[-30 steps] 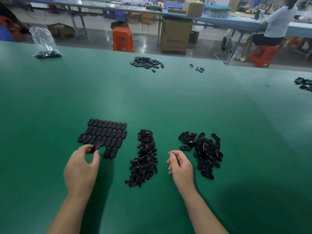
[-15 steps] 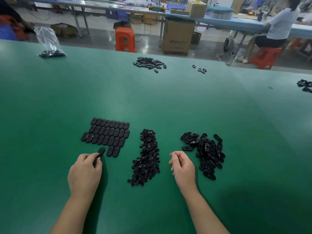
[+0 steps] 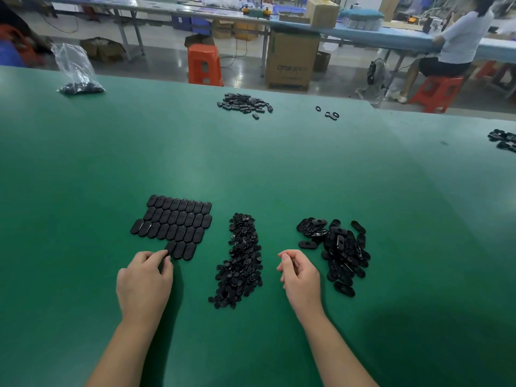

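Left hand (image 3: pixel 143 283) at a black oval piece (image 3: pixel 169 247) on the green tabletop (image 3: pixel 279 169).
Its thumb and fingertips pinch the piece's near end; the piece lies flat at the left end of the nearest row of the laid-out block (image 3: pixel 176 220). The right hand (image 3: pixel 300 275) rests curled between the small-parts pile (image 3: pixel 240 261) and the oval heap (image 3: pixel 339 247); I cannot tell whether it holds anything.
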`<action>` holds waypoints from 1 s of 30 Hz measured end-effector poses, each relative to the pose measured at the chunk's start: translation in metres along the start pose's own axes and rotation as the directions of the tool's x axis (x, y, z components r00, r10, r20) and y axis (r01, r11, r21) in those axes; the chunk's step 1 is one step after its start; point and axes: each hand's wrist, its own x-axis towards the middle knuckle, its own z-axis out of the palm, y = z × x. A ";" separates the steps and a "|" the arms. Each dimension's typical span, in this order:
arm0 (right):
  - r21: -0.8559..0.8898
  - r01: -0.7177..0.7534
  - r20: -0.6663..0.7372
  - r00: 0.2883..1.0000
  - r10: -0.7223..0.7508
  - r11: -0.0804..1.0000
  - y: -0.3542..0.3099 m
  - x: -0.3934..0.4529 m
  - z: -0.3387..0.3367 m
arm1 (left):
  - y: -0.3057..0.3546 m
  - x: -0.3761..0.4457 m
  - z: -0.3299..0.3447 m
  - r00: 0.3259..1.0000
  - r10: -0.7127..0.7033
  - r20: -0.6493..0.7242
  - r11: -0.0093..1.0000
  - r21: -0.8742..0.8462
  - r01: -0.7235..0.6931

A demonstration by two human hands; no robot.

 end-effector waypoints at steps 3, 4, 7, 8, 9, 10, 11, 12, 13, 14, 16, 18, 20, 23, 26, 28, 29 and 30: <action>0.003 -0.001 0.000 1.000 0.001 1.000 0.000 0.000 0.000 | 0.000 0.001 0.002 1.000 0.012 0.022 0.999 0.030 -0.013; 0.005 -0.001 0.001 1.000 0.001 1.000 0.001 0.000 0.000 | 0.000 0.001 0.002 1.000 0.015 0.022 0.999 0.032 -0.016; 0.004 -0.004 0.004 1.000 0.004 1.000 0.000 0.000 0.000 | 0.002 -0.001 0.003 1.000 0.031 0.006 1.000 0.002 -0.031; 0.006 -0.004 0.004 1.000 0.004 1.000 0.000 -0.001 0.000 | 0.003 -0.003 0.003 0.999 0.045 -0.005 0.999 -0.019 -0.045; 0.006 -0.004 0.004 1.000 0.004 1.000 0.000 -0.001 0.000 | 0.006 -0.004 0.003 0.998 0.060 -0.013 0.997 -0.047 -0.061; 0.003 -0.004 0.005 1.000 0.004 1.000 0.000 -0.001 0.000 | 0.009 -0.005 0.003 0.997 0.073 -0.012 0.994 -0.080 -0.074; 0.002 -0.003 0.006 1.000 0.003 1.000 0.000 -0.001 0.000 | 0.014 -0.007 0.004 0.996 0.086 -0.001 0.990 -0.114 -0.086; 0.001 -0.003 0.008 1.000 0.003 1.000 0.000 -0.001 0.000 | 0.020 -0.008 0.004 0.995 0.103 0.016 0.984 -0.148 -0.100; 0.001 -0.003 0.009 1.000 0.003 1.000 0.000 -0.001 0.000 | 0.026 -0.010 0.006 0.992 0.124 0.035 0.977 -0.180 -0.116; 0.000 -0.002 0.009 1.000 0.002 1.000 0.000 0.000 0.001 | 0.034 -0.011 0.008 0.988 0.146 0.057 0.969 -0.211 -0.131; -0.003 -0.003 0.009 1.000 0.003 1.000 0.000 0.000 0.001 | 0.052 -0.014 0.013 0.976 0.190 0.110 0.955 -0.253 -0.157; -0.004 -0.005 0.009 1.000 0.005 1.000 0.000 0.000 0.000 | 0.069 -0.015 0.020 0.957 0.220 0.187 0.954 -0.247 -0.171; -0.008 -0.002 0.011 1.000 0.002 1.000 0.001 0.000 0.000 | 0.080 -0.017 0.028 0.940 0.229 0.255 0.963 -0.202 -0.180; -0.019 -0.002 0.004 1.000 0.002 1.000 0.001 -0.001 0.001 | 0.084 -0.019 0.035 0.922 0.258 0.287 0.966 -0.103 -0.238; -0.037 0.000 0.003 1.000 0.000 0.999 0.001 0.000 0.002 | 0.081 -0.021 0.039 0.913 0.304 0.271 0.951 -0.036 -0.306; -0.051 0.004 0.003 1.000 -0.004 0.999 0.001 -0.001 0.002 | 0.080 -0.021 0.040 0.918 0.306 0.253 0.951 -0.042 -0.305; -0.056 0.004 0.003 1.000 -0.004 0.998 0.001 0.000 0.002 | 0.080 -0.021 0.040 0.921 0.298 0.250 0.954 -0.052 -0.295; -0.064 0.006 0.002 1.000 -0.006 0.998 0.001 0.000 0.002 | 0.081 -0.021 0.039 0.925 0.289 0.248 0.957 -0.065 -0.282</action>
